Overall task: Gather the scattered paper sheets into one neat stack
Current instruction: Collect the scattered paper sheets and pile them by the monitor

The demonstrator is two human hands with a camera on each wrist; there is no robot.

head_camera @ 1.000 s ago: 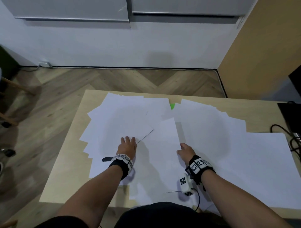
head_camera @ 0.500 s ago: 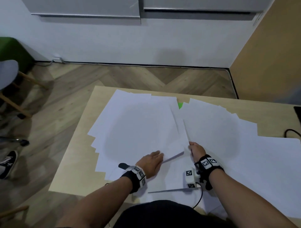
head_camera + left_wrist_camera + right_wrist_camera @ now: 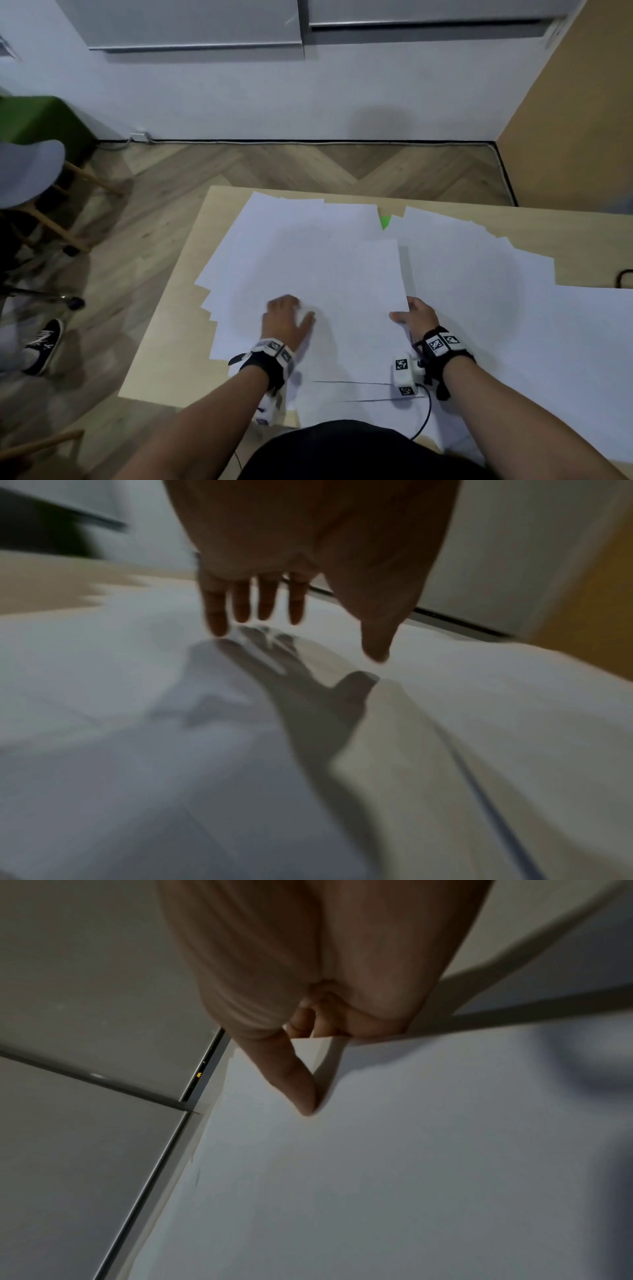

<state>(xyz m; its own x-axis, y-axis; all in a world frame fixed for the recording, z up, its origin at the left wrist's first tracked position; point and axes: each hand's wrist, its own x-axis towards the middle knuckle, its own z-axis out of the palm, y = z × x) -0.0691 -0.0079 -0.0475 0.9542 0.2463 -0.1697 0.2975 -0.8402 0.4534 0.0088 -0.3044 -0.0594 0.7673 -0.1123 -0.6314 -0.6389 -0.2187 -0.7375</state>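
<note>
Many white paper sheets (image 3: 479, 274) lie spread and overlapping across a light wooden table (image 3: 191, 274). My left hand (image 3: 286, 317) lies flat on the left pile of sheets (image 3: 274, 246); in the left wrist view its fingers (image 3: 240, 607) are straight and spread on the paper. My right hand (image 3: 412, 313) pinches the near right corner of one sheet (image 3: 359, 281) that lies over the left pile. In the right wrist view the thumb (image 3: 298, 1074) presses on top of that sheet (image 3: 411, 1150) and the fingers curl beneath its corner.
A small green object (image 3: 385, 222) peeks out between the sheets at the table's far edge. A black cable (image 3: 623, 277) lies at the right. A grey chair (image 3: 27, 171) and a person's shoe (image 3: 42, 346) are on the wooden floor at the left.
My right hand has swung the pinched sheet leftward onto the left pile. My left hand came back toward me, then returned flat onto the paper.
</note>
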